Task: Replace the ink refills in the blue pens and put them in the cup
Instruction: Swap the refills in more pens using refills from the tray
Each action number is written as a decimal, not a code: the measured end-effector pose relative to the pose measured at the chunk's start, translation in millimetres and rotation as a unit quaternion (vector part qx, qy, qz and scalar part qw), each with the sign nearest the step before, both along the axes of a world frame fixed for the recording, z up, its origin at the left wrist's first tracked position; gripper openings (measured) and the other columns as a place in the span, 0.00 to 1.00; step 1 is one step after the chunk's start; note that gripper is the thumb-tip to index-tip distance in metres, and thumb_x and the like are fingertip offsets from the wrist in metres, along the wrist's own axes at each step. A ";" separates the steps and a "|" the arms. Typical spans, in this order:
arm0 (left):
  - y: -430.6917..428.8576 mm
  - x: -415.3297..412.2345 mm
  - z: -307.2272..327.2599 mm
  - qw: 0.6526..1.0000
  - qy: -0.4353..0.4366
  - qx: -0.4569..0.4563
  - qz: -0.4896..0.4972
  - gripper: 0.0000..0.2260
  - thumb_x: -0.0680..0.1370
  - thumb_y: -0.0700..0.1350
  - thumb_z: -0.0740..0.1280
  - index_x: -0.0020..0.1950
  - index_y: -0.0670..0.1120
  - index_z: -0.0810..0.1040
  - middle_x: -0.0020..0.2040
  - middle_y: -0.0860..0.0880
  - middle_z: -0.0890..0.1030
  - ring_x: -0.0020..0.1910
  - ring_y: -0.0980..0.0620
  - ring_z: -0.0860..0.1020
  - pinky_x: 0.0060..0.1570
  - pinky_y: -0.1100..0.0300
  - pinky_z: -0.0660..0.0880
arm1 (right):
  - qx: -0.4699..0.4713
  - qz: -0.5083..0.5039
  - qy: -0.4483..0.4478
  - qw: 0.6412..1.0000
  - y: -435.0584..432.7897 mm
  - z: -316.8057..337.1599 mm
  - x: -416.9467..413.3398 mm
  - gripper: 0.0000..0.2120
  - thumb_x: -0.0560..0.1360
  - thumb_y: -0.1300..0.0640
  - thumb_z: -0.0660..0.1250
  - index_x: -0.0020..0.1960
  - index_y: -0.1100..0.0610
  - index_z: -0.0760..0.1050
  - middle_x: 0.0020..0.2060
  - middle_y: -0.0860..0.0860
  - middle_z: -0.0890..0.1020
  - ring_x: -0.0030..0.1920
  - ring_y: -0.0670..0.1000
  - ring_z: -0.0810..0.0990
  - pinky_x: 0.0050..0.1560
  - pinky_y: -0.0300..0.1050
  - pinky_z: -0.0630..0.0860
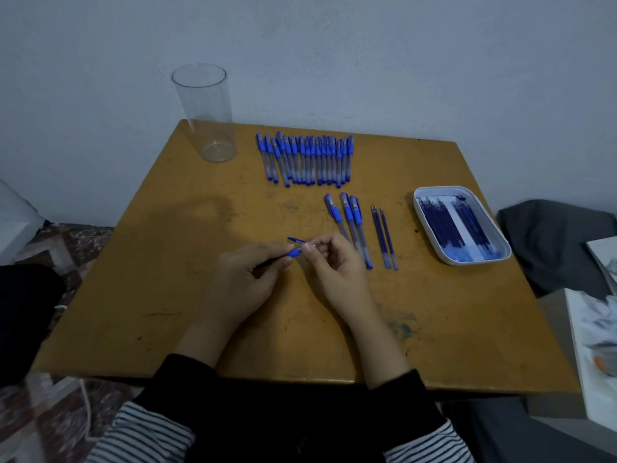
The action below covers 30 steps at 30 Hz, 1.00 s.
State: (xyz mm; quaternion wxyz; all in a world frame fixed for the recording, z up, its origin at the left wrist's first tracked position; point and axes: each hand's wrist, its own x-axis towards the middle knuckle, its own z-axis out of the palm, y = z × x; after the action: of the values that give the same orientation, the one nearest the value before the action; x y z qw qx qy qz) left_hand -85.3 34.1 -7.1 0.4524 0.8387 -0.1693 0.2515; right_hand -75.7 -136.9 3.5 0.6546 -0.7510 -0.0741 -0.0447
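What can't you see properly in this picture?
- Head view: most of the pen, hidden inside the left hand and right hand.
- Head view: how many refills lie in the tray; too dark and blurred.
- Head view: print on the row of pens; too small.
- Head view: the papers, cut off by the right edge.

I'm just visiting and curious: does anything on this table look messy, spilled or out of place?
Mostly tidy. A dark blue smudge stains the table toward its front right, perhaps dried ink. In the back row of pens, one pen near the left end lies slanted across its neighbours.
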 end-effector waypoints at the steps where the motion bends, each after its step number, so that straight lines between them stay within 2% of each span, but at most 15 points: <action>1: 0.1 -0.1 0.0 1.000 0.000 0.003 -0.002 0.09 0.74 0.38 0.76 0.54 0.44 0.87 0.52 0.55 0.85 0.51 0.64 0.82 0.53 0.68 0.76 | -0.008 0.001 -0.003 1.000 -0.7 -1.1 0.6 0.02 0.78 0.58 0.69 0.48 0.56 0.78 0.38 0.45 0.79 0.40 0.44 0.77 0.43 0.38 0.74; 2: 0.5 -0.4 0.1 1.000 0.002 0.006 -0.003 0.09 0.74 0.37 0.76 0.54 0.44 0.87 0.52 0.55 0.85 0.51 0.64 0.82 0.53 0.69 0.76 | -0.011 0.006 -0.006 1.000 -1.7 -0.7 0.4 0.00 0.78 0.60 0.69 0.48 0.56 0.78 0.38 0.43 0.78 0.40 0.43 0.76 0.43 0.37 0.74; 4: 1.5 -0.3 -0.4 1.000 0.003 0.009 0.002 0.10 0.74 0.37 0.76 0.54 0.44 0.87 0.52 0.56 0.84 0.51 0.66 0.81 0.53 0.70 0.75 | -0.005 0.019 -0.005 1.000 -2.7 0.2 -0.1 0.04 0.78 0.62 0.69 0.50 0.55 0.77 0.39 0.41 0.79 0.41 0.41 0.77 0.45 0.37 0.74; 8: 1.2 0.6 -1.8 1.000 -0.009 0.005 0.008 0.09 0.74 0.37 0.75 0.54 0.43 0.87 0.51 0.55 0.84 0.51 0.68 0.81 0.53 0.72 0.73 | 0.045 0.011 0.029 0.999 -0.4 1.0 -1.2 0.11 0.75 0.57 0.74 0.55 0.53 0.76 0.45 0.52 0.82 0.44 0.46 0.79 0.47 0.41 0.78; 11: 1.7 0.0 -0.8 1.000 0.002 0.013 0.003 0.09 0.74 0.37 0.76 0.54 0.43 0.87 0.51 0.55 0.85 0.51 0.67 0.81 0.53 0.72 0.73 | 0.016 0.007 0.007 1.000 -1.7 2.0 -1.3 0.03 0.77 0.60 0.70 0.50 0.55 0.79 0.41 0.46 0.80 0.43 0.43 0.78 0.46 0.38 0.76; 12: 2.2 -0.5 -0.3 1.000 0.006 0.016 0.003 0.10 0.74 0.37 0.76 0.54 0.43 0.87 0.51 0.54 0.85 0.51 0.66 0.81 0.53 0.72 0.73 | 0.013 0.010 0.006 1.000 -2.2 2.9 -1.4 0.03 0.77 0.62 0.69 0.49 0.55 0.79 0.40 0.45 0.80 0.42 0.42 0.78 0.46 0.37 0.76; 17: 1.4 -0.1 -0.3 1.000 -0.005 0.011 -0.001 0.09 0.74 0.38 0.75 0.53 0.43 0.87 0.51 0.54 0.85 0.51 0.62 0.82 0.53 0.68 0.76 | 0.009 0.019 0.014 1.000 -3.8 3.6 -1.3 0.06 0.77 0.64 0.69 0.49 0.53 0.78 0.42 0.45 0.80 0.44 0.45 0.78 0.48 0.40 0.77; 24: 3.3 -1.0 -0.8 1.000 -0.007 0.024 0.007 0.10 0.74 0.36 0.76 0.54 0.43 0.87 0.51 0.52 0.86 0.50 0.61 0.82 0.52 0.64 0.78 | 0.031 0.016 0.009 0.999 -5.6 4.3 -1.2 0.10 0.77 0.67 0.68 0.49 0.52 0.78 0.43 0.44 0.81 0.47 0.48 0.80 0.50 0.41 0.77; 30: 2.3 -2.2 -2.0 0.999 -0.018 0.023 0.028 0.08 0.76 0.36 0.75 0.54 0.44 0.86 0.51 0.54 0.86 0.49 0.57 0.83 0.48 0.57 0.81 | 0.050 -0.047 0.014 0.998 -6.5 4.5 -2.2 0.11 0.77 0.66 0.69 0.47 0.50 0.79 0.42 0.43 0.82 0.45 0.42 0.80 0.49 0.37 0.77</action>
State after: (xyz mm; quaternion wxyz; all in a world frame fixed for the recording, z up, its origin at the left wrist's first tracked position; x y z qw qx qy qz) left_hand -87.5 36.4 -9.2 0.4226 0.8486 -0.1599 0.2753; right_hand -77.9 -143.5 8.0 0.6892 -0.7208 -0.0274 -0.0690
